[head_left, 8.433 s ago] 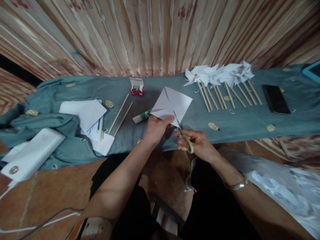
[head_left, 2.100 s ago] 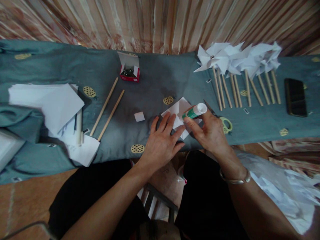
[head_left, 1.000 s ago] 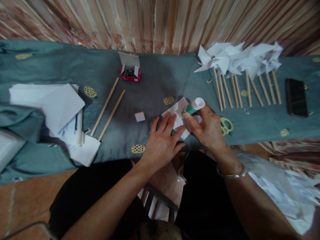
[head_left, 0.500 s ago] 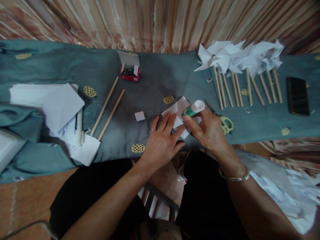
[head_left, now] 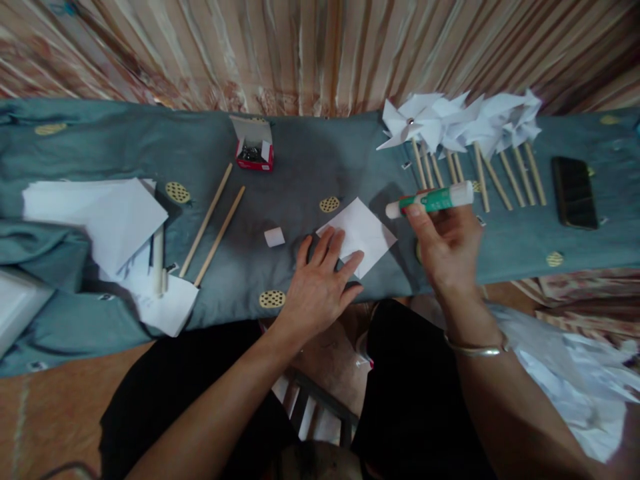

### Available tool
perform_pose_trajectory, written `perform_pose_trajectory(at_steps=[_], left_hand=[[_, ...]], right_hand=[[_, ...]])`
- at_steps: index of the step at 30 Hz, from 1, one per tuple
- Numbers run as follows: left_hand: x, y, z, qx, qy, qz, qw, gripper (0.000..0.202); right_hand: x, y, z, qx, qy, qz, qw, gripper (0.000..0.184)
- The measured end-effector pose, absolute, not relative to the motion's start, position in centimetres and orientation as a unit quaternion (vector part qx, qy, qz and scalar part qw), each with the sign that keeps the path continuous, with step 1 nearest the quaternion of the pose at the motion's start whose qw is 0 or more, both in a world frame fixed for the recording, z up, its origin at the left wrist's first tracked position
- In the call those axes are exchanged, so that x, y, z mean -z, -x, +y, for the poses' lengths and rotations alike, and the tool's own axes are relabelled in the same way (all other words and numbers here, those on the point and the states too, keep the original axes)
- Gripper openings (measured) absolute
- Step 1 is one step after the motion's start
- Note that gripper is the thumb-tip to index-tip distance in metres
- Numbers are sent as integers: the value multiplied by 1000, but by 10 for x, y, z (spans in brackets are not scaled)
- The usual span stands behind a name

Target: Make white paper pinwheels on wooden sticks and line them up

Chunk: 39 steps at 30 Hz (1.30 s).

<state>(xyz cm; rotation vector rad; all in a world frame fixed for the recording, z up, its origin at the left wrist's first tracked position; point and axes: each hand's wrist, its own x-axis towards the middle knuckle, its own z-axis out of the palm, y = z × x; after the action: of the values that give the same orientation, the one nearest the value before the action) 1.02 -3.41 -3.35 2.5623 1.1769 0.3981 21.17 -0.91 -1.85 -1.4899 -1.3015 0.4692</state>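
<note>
Now, the cloth [head_left: 310, 153] covers the whole bench, with the paper stack [head_left: 100, 213] at nine o'clock and the pinwheels [head_left: 450, 120] at one. Your left hand [head_left: 317, 293] lies flat, fingers spread and gripping nothing, pressing the seven o'clock side of the square [head_left: 373, 230]. The square rests on the cloth at twelve, just ahead of your lap. Your right hand [head_left: 447, 250] is closed round the glue stick [head_left: 437, 198], held level in the air at two o'clock of the square and clear of it.

The phone [head_left: 574, 192] lies at three, two loose sticks [head_left: 215, 213] at ten, the box [head_left: 254, 152] at eleven. What looks like the cap [head_left: 274, 237] sits just at nine o'clock of the square.

To glue cleanly, I'd judge you should tip the stick nearly upright and stroke lightly away from your fingers. Stop short of the edges so that none reaches the cloth. That soft fabric gives, so hard pressure could crease the square.
</note>
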Motion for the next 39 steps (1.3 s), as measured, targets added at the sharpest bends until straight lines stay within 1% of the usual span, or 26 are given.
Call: perform_pose_trajectory(at_steps=[2, 5, 8, 10, 12, 14, 18, 21, 23, 26, 29, 34, 39], left_hand=[[34, -10, -35, -148, -890, 405, 148, 55], [30, -5, -33, -188, -890, 390, 144, 57], [24, 10, -26, -240, -876, 402, 117, 50], [21, 24, -18, -259, -848, 453, 91, 50], [21, 38, -10, -253, -815, 516, 71, 54], [23, 51, -3, -225, -799, 553, 70, 53], [26, 64, 4, -210, -796, 561, 90, 38], [25, 66, 5, -232, -792, 555, 105, 26], [24, 63, 3, -258, -788, 544, 130, 22], [21, 55, -3, -311, -779, 514, 182, 23], [18, 46, -9, -343, -771, 494, 209, 22], [16, 41, -10, -369, -763, 487, 211, 24], [17, 41, -10, -368, -766, 485, 207, 26]], right_hand=[[18, -211, -9, -286, 598, -476, 578, 24], [14, -205, -10, -425, 556, -352, 621, 18], [8, -200, -12, -500, 522, -263, 639, 18], [5, -197, -14, -525, 512, -238, 637, 20], [2, -193, -16, -545, 512, -236, 620, 21], [0, -188, -17, -565, 515, -244, 597, 21], [-2, -178, -20, -590, 514, -245, 572, 24], [-1, -172, -21, -608, 512, -233, 560, 27], [0, -168, -21, -617, 508, -235, 553, 27], [1, -163, -23, -631, 499, -243, 542, 27], [1, -159, -24, -639, 494, -243, 536, 28], [1, -156, -24, -633, 507, -244, 531, 29], [3, -156, -24, -627, 511, -290, 512, 28]])
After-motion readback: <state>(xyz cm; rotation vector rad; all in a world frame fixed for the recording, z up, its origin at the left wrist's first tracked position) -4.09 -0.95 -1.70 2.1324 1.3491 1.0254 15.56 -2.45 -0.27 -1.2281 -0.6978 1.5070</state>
